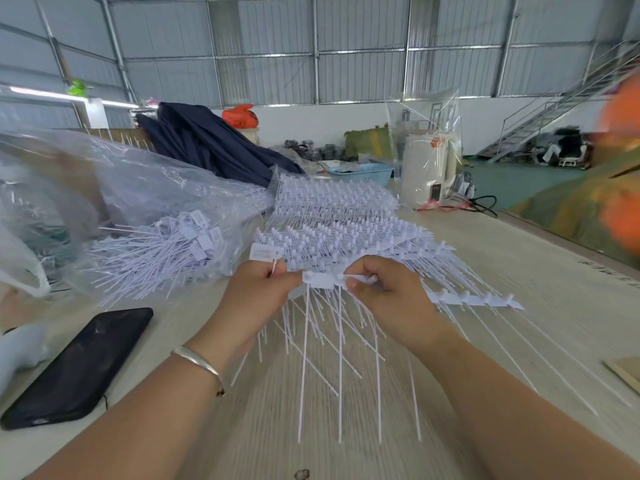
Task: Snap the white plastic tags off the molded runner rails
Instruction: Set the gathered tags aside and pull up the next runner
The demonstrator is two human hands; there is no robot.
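I hold a white molded runner rail [474,299] level above the table, its long thin tails hanging toward me. My right hand [384,296] pinches the rail near its left end. My left hand [258,296] grips the rail's left tip and also holds a loose white tag [265,252] that sticks up between its fingers. A stack of more runner rails [336,216] with tags lies just beyond my hands. To the left, a heap of separated tags [180,251] spills out of a clear plastic bag [121,188].
A black phone [79,368] lies on the pale wooden table [519,244] near my left forearm. Dark blue cloth [207,143], a blue basket [363,173] and a white appliance in plastic wrap [426,168] stand at the back. Something orange and blurred [620,168] sits at the right edge.
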